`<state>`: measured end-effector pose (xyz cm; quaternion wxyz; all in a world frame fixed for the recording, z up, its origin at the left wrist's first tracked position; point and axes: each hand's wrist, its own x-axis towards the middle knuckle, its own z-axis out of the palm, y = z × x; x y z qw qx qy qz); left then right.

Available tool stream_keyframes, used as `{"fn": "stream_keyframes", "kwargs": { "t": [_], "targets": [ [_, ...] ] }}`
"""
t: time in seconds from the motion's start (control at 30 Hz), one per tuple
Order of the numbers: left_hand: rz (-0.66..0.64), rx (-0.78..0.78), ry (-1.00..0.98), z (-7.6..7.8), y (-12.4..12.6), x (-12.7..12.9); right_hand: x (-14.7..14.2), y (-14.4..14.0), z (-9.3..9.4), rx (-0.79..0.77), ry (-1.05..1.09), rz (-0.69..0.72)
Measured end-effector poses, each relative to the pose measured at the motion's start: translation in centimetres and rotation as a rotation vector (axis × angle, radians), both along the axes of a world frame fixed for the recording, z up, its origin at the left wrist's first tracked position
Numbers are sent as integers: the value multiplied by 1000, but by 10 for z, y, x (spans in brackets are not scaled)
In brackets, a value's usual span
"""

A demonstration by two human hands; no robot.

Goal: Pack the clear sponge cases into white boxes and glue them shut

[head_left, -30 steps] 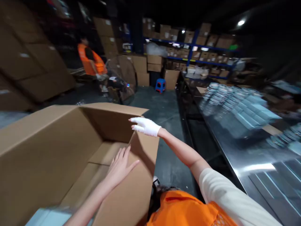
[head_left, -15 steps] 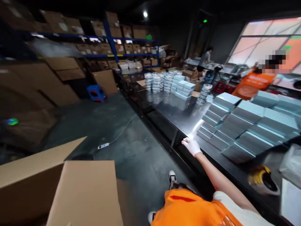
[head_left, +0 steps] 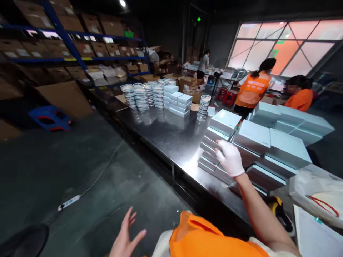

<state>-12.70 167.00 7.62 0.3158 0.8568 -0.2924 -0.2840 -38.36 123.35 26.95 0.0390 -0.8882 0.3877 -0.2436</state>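
Note:
My right hand (head_left: 229, 158), in a white glove, rests with fingers spread on the side of a stack of flat pale blue boxes (head_left: 257, 142) on a long steel table (head_left: 174, 137). It holds nothing that I can see. My bare left hand (head_left: 125, 239) hangs low over the floor with fingers apart and nothing in it. My orange vest (head_left: 211, 239) fills the bottom of the view.
Further along the table stand stacks of round tins (head_left: 142, 94) and more small boxes (head_left: 178, 101). A yellow tape dispenser (head_left: 280, 210) and a plastic bag (head_left: 318, 194) lie at the right. Three people (head_left: 254, 89) work beyond the table. A power strip (head_left: 68, 202) lies on the floor.
My view swung right, away from the open cardboard box, onto the steel table. My right hand went from the box flap to the stack of pale boxes; my left hand left the box.

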Motion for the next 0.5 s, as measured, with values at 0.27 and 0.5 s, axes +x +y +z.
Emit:
{"fn": "stream_keyframes", "kwargs": {
  "t": [0.27,0.5],
  "targets": [
    [-508,-102,428,-84,-316,-40,61,-94,84,-7,363,-249],
    [-726,-63,430,-124,-437,-83,52,-100,60,29,571,-392]
  ]
}}
